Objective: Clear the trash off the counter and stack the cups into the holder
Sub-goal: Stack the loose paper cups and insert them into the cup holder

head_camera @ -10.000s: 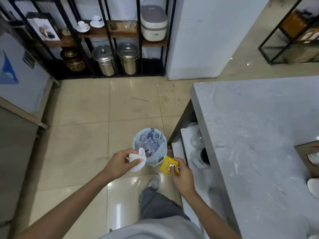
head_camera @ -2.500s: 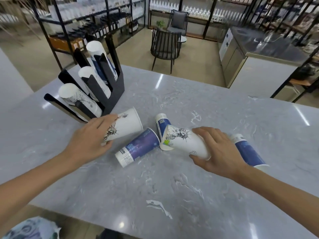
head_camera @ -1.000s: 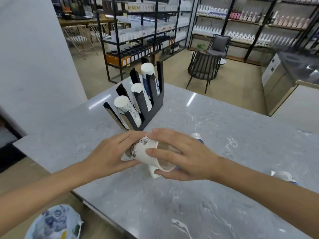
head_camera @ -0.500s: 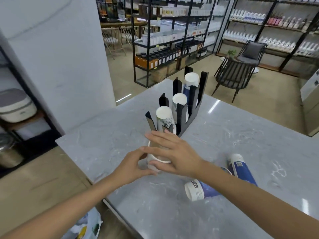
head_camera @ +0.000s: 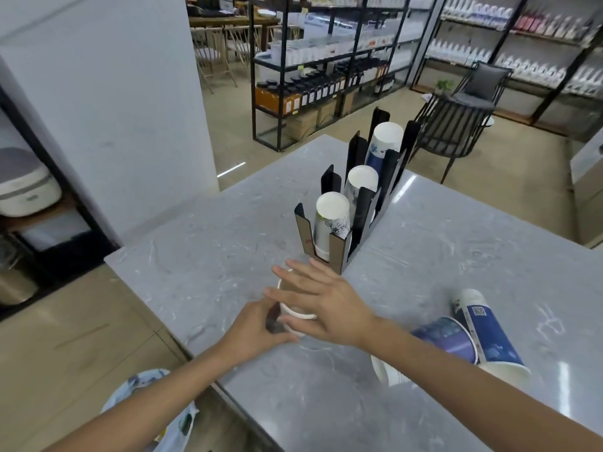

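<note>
A white paper cup (head_camera: 296,314) is held low over the grey marble counter (head_camera: 212,243), just in front of the black cup holder (head_camera: 364,207). My left hand (head_camera: 256,332) grips its side. My right hand (head_camera: 326,305) lies across its open mouth with fingers spread and the thumb against its rim. The holder carries three slanted stacks of cups: a front stack (head_camera: 331,216), a middle stack (head_camera: 361,181) and a rear stack (head_camera: 385,138). Two blue cups (head_camera: 447,337) (head_camera: 489,336) lie on their sides to the right, partly behind my right forearm.
A lined trash bin (head_camera: 146,383) stands on the floor at the lower left, below the counter's edge. A white pillar (head_camera: 114,109) rises to the left. A dark chair (head_camera: 456,125) and metal shelving (head_camera: 326,76) stand beyond the counter.
Earlier the trash went into the bin. I then picked up two white cups lying on the counter, brought them together, and carried them left to the front of the holder.
</note>
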Action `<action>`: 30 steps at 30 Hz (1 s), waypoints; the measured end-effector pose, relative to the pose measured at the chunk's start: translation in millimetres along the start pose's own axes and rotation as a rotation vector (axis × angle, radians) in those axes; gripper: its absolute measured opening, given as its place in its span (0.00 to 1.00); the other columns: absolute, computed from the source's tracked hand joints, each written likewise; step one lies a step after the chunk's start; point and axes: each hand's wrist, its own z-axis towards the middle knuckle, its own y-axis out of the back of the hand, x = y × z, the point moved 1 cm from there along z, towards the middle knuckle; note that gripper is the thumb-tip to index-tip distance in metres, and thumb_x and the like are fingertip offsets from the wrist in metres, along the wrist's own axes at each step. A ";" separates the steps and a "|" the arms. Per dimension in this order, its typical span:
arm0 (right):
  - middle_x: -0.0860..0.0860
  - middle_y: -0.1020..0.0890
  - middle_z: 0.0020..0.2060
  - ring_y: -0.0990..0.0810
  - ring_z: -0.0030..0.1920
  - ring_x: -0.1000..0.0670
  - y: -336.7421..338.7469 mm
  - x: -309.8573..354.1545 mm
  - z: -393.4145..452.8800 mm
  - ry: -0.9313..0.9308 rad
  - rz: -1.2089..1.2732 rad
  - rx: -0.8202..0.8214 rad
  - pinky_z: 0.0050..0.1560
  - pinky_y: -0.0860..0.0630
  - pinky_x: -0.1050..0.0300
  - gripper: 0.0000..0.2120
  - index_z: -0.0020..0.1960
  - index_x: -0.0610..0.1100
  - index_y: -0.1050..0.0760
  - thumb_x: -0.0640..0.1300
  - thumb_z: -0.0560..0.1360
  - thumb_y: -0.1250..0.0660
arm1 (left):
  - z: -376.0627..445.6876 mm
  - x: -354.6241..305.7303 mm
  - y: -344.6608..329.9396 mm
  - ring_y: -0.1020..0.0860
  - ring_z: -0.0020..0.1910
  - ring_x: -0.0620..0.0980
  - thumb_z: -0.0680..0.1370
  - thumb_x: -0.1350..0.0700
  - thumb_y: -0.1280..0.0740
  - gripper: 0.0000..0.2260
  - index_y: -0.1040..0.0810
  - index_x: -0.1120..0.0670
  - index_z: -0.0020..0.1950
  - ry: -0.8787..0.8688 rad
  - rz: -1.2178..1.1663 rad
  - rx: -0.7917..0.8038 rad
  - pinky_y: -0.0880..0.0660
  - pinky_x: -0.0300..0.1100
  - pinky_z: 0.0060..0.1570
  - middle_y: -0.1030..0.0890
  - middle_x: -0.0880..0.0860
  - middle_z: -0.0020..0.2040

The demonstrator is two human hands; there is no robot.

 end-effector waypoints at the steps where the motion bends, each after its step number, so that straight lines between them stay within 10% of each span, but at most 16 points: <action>1: 0.51 0.25 0.74 0.29 0.76 0.46 -1.3 0.6 1.3 -0.007 -0.002 -0.004 0.73 0.30 0.38 0.20 0.71 0.55 0.23 0.57 0.80 0.33 | -0.4 1.8 -0.2 0.17 0.42 0.42 0.66 0.41 0.21 0.20 0.19 0.49 0.51 0.005 0.002 0.003 0.20 0.44 0.42 0.15 0.45 0.42; 7: 0.52 0.27 0.75 0.31 0.78 0.47 -4.7 -0.1 -0.2 -0.011 -0.017 0.006 0.75 0.32 0.38 0.21 0.72 0.55 0.25 0.58 0.80 0.33 | -1.9 1.5 -0.2 0.17 0.44 0.43 0.67 0.41 0.22 0.22 0.22 0.46 0.56 -0.009 0.006 0.025 0.20 0.47 0.45 0.15 0.44 0.46; 13: 0.54 0.32 0.78 0.42 0.82 0.45 9.6 3.4 -4.4 0.020 -0.095 0.020 0.78 0.39 0.38 0.30 0.76 0.58 0.30 0.67 0.77 0.34 | -13.8 -20.1 26.3 0.24 0.60 0.29 0.68 0.32 0.26 0.32 0.37 0.28 0.68 -0.151 0.104 0.002 0.28 0.24 0.56 0.26 0.25 0.63; 18: 0.53 0.32 0.78 0.40 0.81 0.46 45.5 0.3 -19.2 0.038 -0.108 -0.038 0.78 0.38 0.40 0.31 0.75 0.57 0.29 0.68 0.76 0.33 | -26.5 -35.4 62.9 0.30 0.70 0.35 0.67 0.29 0.28 0.42 0.40 0.37 0.77 -0.177 0.285 -0.077 0.27 0.41 0.67 0.31 0.34 0.73; 30: 0.51 0.27 0.75 0.35 0.79 0.46 131.9 -35.0 -112.8 -0.212 -0.121 -0.113 0.73 0.29 0.39 0.31 0.74 0.53 0.27 0.66 0.76 0.33 | -41.8 -140.3 50.8 0.28 0.68 0.39 0.78 0.42 0.36 0.19 0.29 0.38 0.70 -0.370 0.425 -0.176 0.25 0.45 0.64 0.26 0.36 0.68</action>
